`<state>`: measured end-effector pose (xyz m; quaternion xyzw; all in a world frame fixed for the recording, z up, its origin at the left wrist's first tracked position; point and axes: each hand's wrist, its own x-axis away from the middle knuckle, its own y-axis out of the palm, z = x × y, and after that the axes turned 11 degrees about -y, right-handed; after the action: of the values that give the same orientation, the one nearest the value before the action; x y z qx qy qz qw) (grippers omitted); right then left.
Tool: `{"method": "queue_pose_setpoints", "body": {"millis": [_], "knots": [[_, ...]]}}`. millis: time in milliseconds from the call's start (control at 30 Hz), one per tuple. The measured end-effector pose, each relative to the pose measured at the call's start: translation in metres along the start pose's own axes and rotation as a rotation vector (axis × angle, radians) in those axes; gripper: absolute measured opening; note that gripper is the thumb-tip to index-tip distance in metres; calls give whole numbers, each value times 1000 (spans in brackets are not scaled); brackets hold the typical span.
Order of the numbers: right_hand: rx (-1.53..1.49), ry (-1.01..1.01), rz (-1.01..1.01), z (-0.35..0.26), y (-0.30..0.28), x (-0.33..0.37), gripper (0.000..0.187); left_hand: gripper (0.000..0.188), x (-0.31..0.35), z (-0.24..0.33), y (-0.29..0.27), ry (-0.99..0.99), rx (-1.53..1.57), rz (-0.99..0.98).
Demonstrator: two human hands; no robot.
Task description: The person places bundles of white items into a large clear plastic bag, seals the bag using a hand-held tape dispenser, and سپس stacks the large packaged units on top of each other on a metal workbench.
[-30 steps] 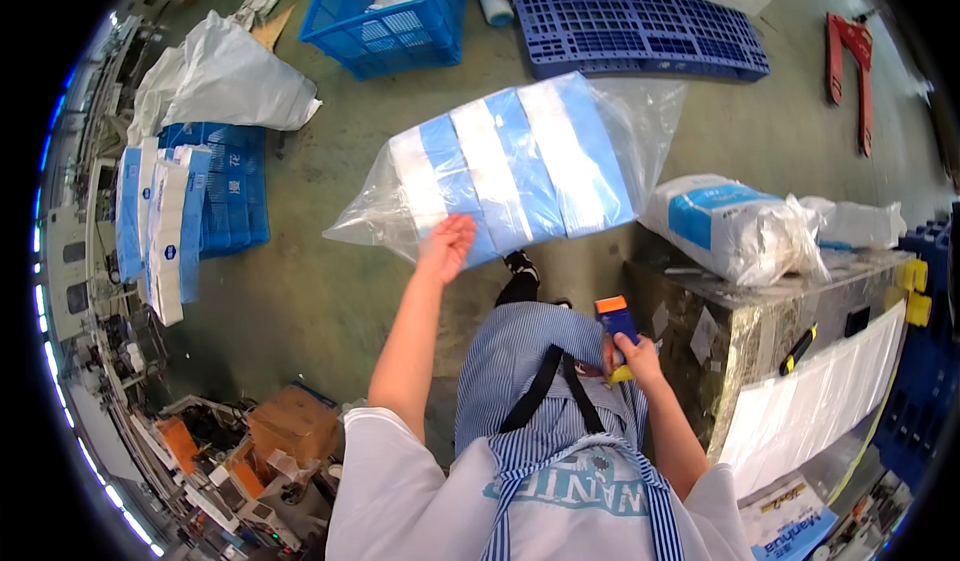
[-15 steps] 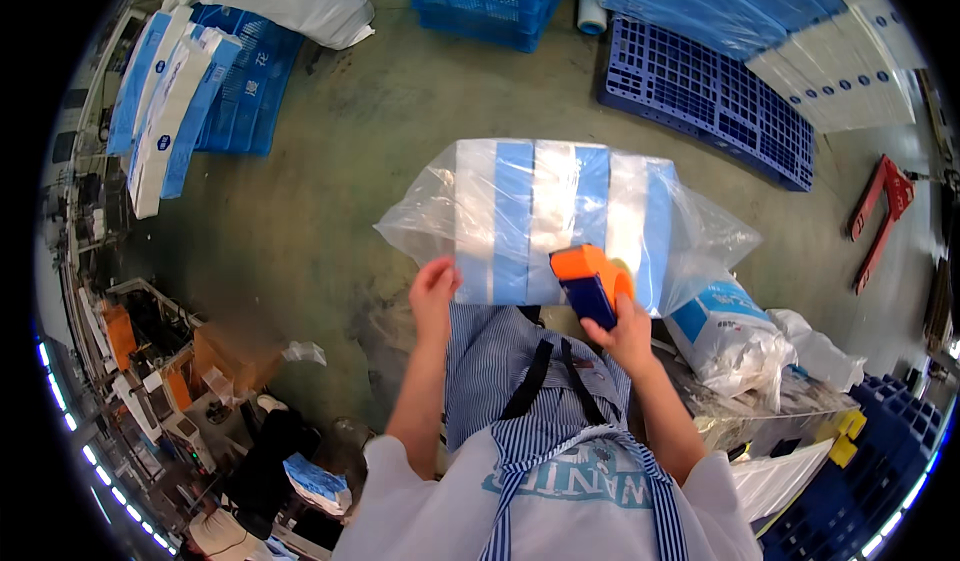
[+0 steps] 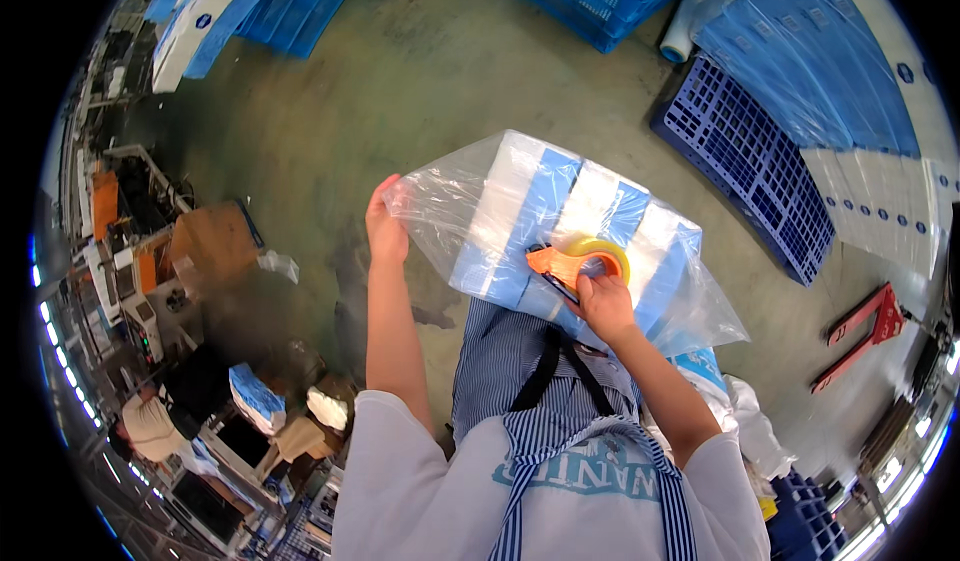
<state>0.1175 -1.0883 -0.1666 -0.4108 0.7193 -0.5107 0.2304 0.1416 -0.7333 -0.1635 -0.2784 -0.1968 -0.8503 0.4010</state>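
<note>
In front of me lies a clear plastic bag (image 3: 440, 196) around several blue-and-white packs (image 3: 510, 196), side by side and tilted a little. My left hand (image 3: 388, 223) pinches the loose left end of the bag. An orange tape dispenser (image 3: 556, 263) with a yellowish roll of tape is gripped in my right hand (image 3: 604, 307), over the near middle of the packs. The slack right end of the bag (image 3: 710, 311) hangs free past my right forearm. What supports the packs is hidden beneath them.
Ahead on the floor stand a blue crate (image 3: 590, 1) and a blue plastic pallet (image 3: 745, 166). Wrapped blue-and-white stacks (image 3: 810, 51) rise at the far right, near a red pallet-jack fork (image 3: 862, 331). A cardboard box (image 3: 215, 244), machinery and another person (image 3: 155, 426) are at the left.
My left hand has moved up and left and taken hold of the bag's end. The packs have tilted, and the tape dispenser has turned over them. The whole view has swung round.
</note>
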Motion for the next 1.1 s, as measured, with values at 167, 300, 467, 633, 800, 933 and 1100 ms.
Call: {"method": "queue_pose_setpoints", "body": {"millis": [167, 300, 467, 633, 800, 933, 1100], "knots": [[-17, -38, -16, 8, 0, 0, 36, 33, 82, -49, -1, 140, 67, 321], [0, -174, 35, 14, -3, 2, 36, 52, 93, -94, 66, -90, -339, 368], [1, -302, -37, 32, 2, 10, 36, 64, 63, -99, 61, 329, -1080, 1158], [-23, -346, 0, 33, -8, 11, 34, 47, 42, -86, 25, 190, -590, 707], [-275, -253, 142, 60, -22, 22, 40, 16, 52, -83, 22, 228, -470, 335], [-679, 201, 309, 66, -47, 5, 45, 23, 103, -111, 63, 920, -882, 288], [-1154, 100, 146, 12, -106, -96, 48, 10, 116, -130, 72, 1086, -1173, 123]]}}
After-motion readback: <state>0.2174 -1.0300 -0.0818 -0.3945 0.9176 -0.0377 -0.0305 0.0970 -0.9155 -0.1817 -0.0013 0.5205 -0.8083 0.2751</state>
